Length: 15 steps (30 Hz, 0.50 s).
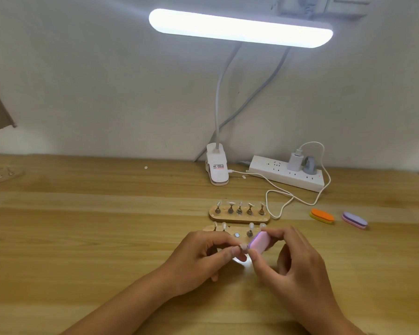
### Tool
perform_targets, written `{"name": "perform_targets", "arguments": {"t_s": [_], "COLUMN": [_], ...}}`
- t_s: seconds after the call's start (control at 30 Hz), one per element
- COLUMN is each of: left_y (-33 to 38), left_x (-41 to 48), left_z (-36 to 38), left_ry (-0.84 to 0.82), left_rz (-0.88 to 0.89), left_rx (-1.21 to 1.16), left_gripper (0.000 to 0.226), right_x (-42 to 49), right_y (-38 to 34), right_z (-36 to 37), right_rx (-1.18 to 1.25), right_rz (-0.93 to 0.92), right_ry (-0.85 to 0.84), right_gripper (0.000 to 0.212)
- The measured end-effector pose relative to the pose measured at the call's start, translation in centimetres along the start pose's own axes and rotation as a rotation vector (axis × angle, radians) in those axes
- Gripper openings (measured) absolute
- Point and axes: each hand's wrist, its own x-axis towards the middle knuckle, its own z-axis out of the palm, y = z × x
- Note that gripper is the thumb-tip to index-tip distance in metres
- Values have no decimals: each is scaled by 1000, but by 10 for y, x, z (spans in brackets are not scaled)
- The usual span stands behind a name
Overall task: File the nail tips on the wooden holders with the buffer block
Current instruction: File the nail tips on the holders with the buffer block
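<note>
Filing underway: left hand (198, 257) pinching clear nail tip (243, 246), right hand (298, 262) gripping pink-lilac foam buffer block (260, 241) against it, above near oval wooden holder (230, 232); next, likely short light strokes

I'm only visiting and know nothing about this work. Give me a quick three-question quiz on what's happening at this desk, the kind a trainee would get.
1. True or false: the right hand holds the pink buffer block while the left hand pinches a nail tip.
2. How many stands are on the far wooden holder? A three, B five, C seven.
3. Fill in: to the right lie two spare blocks, an orange block and a ____ one.

Key: 1 true; 2 B; 3 purple, the purple block.
</note>
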Motion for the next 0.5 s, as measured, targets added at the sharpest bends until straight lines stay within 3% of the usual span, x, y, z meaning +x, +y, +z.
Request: {"name": "perform_targets", "arguments": {"t_s": [0.13,0.27,0.37,0.5], "left_y": [-2,-3,-5,-5], "left_x": [-1,0,-1,0], "left_z": [0,-1,-1,0], "left_ry": [-8,-23,-31,-45], "left_rz": [0,11,8,31], "left_rx": [61,63,65,99], "left_gripper": [18,19,22,17], "right_x": [-2,2,-3,3], "right_y": [-4,0,-7,1], "right_z": [2,0,1,-1], "right_rx": [4,4,-8,55], "right_rz": [-107,-37,-153,-25], "right_ry": [-112,-80,-142,-103], "right_gripper": [33,33,34,31]}}
